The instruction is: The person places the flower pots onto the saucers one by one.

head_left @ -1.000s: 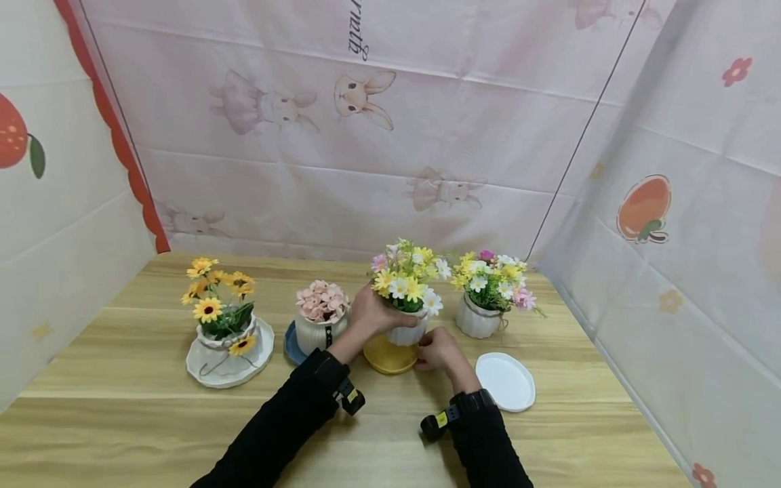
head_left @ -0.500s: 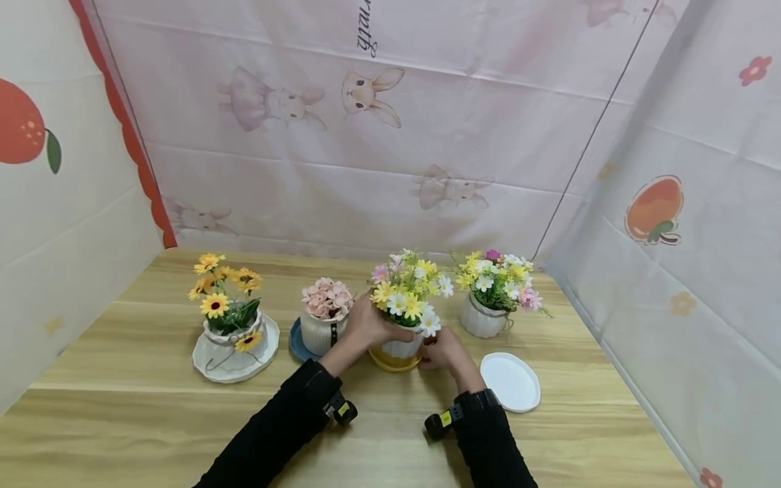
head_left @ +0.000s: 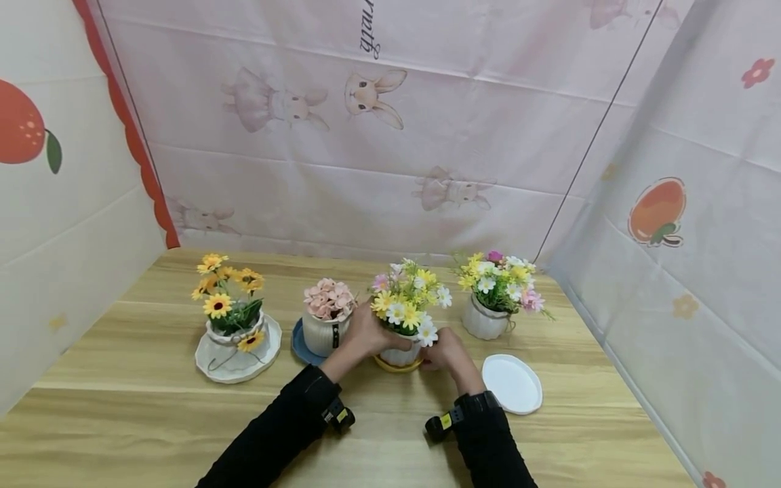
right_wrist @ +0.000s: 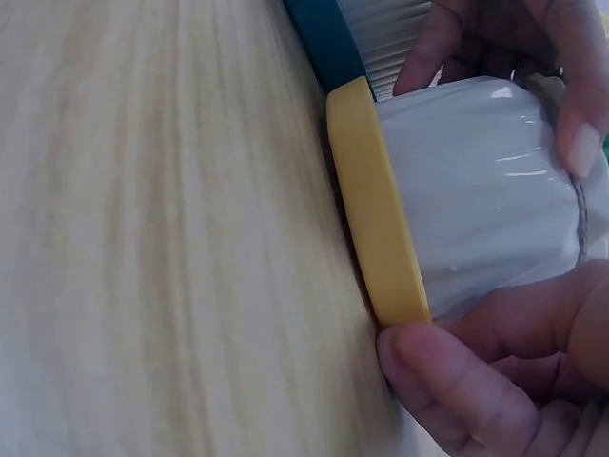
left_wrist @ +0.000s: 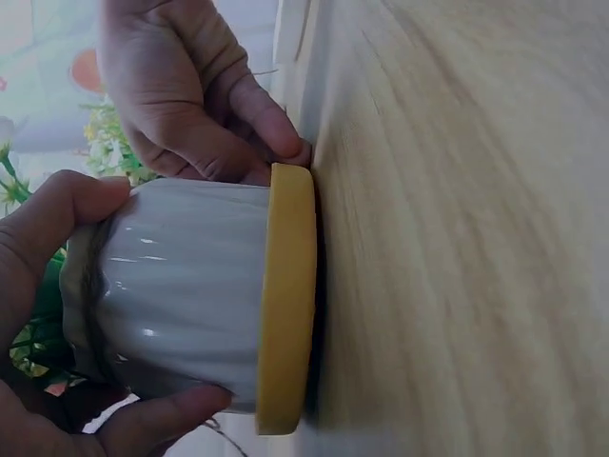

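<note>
Backdrop: pale pink cloth (head_left: 342,169) printed with rabbits stands behind the back edge; cream cloths (head_left: 49,224) with fruit prints close off the left and right sides.
Surface (head_left: 378,447): light wood grain.
Daisy pot (left_wrist: 186,286): white, glossy, with twine (left_wrist: 92,271) round its neck and yellow, white and pink flowers; it stands upright in the yellow saucer, around the middle of the surface, nearer the back edge than the front.
Yellow saucer (left_wrist: 287,305): under the daisy pot, its rim showing around the base.
Left hand (head_left: 364,333): gripping the daisy pot, thumb near the neck, fingers on the other side.
Right hand (head_left: 447,349): fingers bent, pinching the rim of the yellow saucer on its right side.
Pink-flowered pot (head_left: 320,333): ribbed, cream, on a blue saucer (head_left: 299,347), just left of the left hand.
Sunflower pot (head_left: 232,313): on a scalloped white plate (head_left: 244,371), toward the left edge.
Mixed-flower pot (head_left: 485,318): directly on the surface, toward the back right corner.
White dish (head_left: 512,384): flat, right of the right hand.
Sleeves (head_left: 274,434): black, a small camera (head_left: 338,415) at each wrist.
</note>
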`<state>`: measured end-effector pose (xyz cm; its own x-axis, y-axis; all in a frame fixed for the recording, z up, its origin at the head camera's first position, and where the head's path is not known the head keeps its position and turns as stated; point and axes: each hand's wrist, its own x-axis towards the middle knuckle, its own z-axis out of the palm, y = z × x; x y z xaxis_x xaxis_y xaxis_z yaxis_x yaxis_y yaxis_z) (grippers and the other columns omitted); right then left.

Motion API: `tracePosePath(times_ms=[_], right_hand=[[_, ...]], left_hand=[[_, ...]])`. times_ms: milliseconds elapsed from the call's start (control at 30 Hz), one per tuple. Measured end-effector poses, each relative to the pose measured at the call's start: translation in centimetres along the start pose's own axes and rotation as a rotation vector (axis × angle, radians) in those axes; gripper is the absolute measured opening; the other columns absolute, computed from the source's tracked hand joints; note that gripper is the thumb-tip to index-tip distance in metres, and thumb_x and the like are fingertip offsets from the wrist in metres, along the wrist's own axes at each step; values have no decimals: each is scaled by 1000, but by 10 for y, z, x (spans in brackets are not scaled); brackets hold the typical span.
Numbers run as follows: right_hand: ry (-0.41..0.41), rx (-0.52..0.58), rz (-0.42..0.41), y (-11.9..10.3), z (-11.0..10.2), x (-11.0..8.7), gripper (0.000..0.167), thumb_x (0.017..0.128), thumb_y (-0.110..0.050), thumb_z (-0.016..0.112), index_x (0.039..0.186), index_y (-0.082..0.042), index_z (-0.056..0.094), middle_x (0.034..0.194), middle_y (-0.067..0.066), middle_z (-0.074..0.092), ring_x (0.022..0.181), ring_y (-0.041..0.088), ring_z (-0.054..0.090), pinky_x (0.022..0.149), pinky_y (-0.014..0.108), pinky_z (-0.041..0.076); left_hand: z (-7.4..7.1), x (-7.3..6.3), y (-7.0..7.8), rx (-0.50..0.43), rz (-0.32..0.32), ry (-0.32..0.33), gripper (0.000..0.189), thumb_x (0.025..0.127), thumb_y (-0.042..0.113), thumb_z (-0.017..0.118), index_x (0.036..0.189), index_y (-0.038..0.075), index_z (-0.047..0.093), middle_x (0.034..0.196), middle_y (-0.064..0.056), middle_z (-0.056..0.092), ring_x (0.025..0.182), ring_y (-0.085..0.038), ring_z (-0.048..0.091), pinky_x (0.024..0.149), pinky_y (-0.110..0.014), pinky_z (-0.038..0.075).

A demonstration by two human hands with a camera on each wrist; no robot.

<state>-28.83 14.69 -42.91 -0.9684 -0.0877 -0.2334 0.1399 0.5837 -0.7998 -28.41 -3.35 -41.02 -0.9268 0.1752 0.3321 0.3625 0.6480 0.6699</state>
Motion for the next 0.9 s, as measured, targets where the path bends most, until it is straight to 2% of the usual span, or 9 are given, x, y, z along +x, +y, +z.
tracePosePath(times_ms=[67,133,200,300,367,433,633,733,900], right_hand=[[-2,-3,-1,0,0,0,14,79,7,60,93,9,63,79,13,61,61,21,63,55,31,54],[-6,-1,-7,1,1,0,15,79,8,60,94,9,65,81,13,61,62,21,63,55,31,54],[-6,5,0,1,0,0,17,79,8,60,94,8,67,81,12,62,63,21,63,56,31,54],[3,5,14,1,-1,0,17,79,7,61,94,8,66,81,12,62,63,20,63,56,31,54],[9,5,19,1,-3,-1,17,78,7,61,94,8,66,80,12,62,63,21,63,56,31,54],[15,2,21,1,-4,-1,16,78,7,61,92,7,66,79,12,62,62,21,63,56,32,54],[25,35,28,-2,-2,3,14,78,7,57,88,6,66,83,13,62,64,21,63,57,33,54],[16,77,50,-3,-1,8,16,79,8,57,93,8,65,86,15,61,68,24,64,58,33,54],[10,106,105,-3,-1,19,12,81,8,56,91,10,62,87,18,60,72,25,63,60,33,55]], left_hand=[[-1,0,0,5,15,-14,99,49,34,91,132,7,46,122,-10,55,110,-27,52,90,-41,43],[-3,-1,1,-14,-15,-37,100,51,34,91,134,4,43,127,-15,51,114,-32,48,95,-45,38],[-4,-2,2,-43,-45,-68,101,54,33,90,136,2,41,131,-20,46,118,-35,44,100,-49,32],[-3,-3,6,-85,-90,-107,103,58,32,89,141,1,35,137,-25,39,124,-41,36,105,-55,16],[-1,-3,7,-91,-72,-121,100,60,29,88,141,1,35,136,-26,39,123,-41,36,105,-55,12],[0,-3,9,-92,-74,-120,100,60,28,88,140,1,36,135,-26,39,123,-41,36,105,-54,14],[1,-2,10,-127,-140,-107,98,61,29,87,141,3,37,139,-29,31,123,-43,33,99,-53,31],[2,-1,9,-124,-142,-101,95,63,27,86,140,3,36,137,-29,30,121,-44,34,93,-52,37],[3,3,7,-85,-128,-79,89,64,25,83,137,1,39,133,-27,36,118,-43,36,91,-48,40]])
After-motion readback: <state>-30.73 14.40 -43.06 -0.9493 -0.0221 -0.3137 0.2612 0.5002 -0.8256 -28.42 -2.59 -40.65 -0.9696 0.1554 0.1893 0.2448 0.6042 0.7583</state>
